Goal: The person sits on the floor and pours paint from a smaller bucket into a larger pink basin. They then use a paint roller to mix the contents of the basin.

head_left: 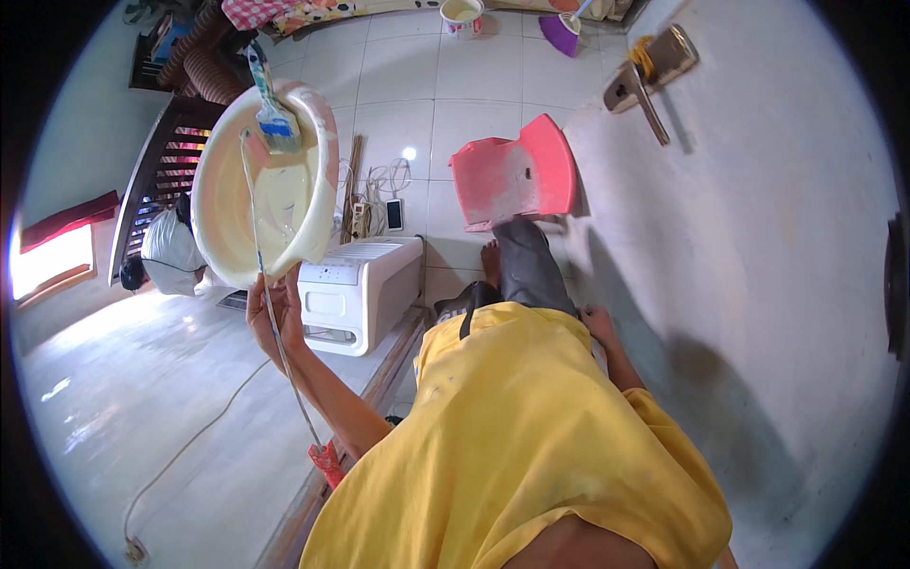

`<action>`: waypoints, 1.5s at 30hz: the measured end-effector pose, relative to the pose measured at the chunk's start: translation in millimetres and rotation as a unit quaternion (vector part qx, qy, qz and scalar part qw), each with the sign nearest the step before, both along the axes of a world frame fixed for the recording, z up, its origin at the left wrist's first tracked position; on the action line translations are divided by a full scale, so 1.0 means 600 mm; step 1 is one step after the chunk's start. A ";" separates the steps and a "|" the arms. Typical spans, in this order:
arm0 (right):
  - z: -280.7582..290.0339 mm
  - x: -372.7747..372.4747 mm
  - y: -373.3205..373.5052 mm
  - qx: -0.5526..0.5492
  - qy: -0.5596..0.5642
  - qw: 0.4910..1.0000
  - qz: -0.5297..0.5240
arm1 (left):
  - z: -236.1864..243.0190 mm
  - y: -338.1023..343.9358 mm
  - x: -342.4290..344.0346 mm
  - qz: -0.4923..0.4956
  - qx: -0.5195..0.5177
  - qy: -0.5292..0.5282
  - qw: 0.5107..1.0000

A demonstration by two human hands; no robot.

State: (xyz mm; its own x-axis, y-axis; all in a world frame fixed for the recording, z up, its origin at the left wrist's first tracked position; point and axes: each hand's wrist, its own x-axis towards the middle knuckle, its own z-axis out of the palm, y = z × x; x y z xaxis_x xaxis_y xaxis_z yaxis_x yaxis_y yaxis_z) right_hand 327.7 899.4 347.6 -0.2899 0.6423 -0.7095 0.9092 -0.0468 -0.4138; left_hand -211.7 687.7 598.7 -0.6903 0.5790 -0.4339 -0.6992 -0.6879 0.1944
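My left hand [275, 313] is closed on the near rim of a cream plastic basin [204, 213], which is tilted and smeared with pale paint inside. A flat paintbrush [273, 109] with a blue-stained ferrule leans over the far rim, bristles inside. A thin metal rod [256, 223] with a red handle [325, 462] runs from inside the basin across my left hand and along the forearm; whether the fingers grip it too is unclear. My right hand [595, 322] hangs low beside my thigh, partly hidden by the yellow shirt, its fingers not clear.
A red plastic chair [517, 175] stands ahead of my legs. Near the left forearm is a white boxy appliance [351, 289]. A phone [394, 214] and cables lie on the tiles. A door handle [649, 95] juts out at right. Farther off are a small tub [463, 24] and purple broom [561, 36].
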 end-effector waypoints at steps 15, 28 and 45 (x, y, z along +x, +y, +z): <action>-0.146 -0.173 0.075 -0.070 -0.017 0.996 0.053 | -0.085 -0.033 -0.056 -0.003 -0.058 0.015 0.998; -0.045 -0.603 0.283 0.070 0.096 0.993 -0.010 | -0.264 0.153 -0.359 -0.065 -0.237 0.031 0.969; -0.498 -0.803 0.721 0.240 -0.062 0.964 -0.092 | -0.737 0.539 -0.743 -0.364 -0.273 0.135 0.880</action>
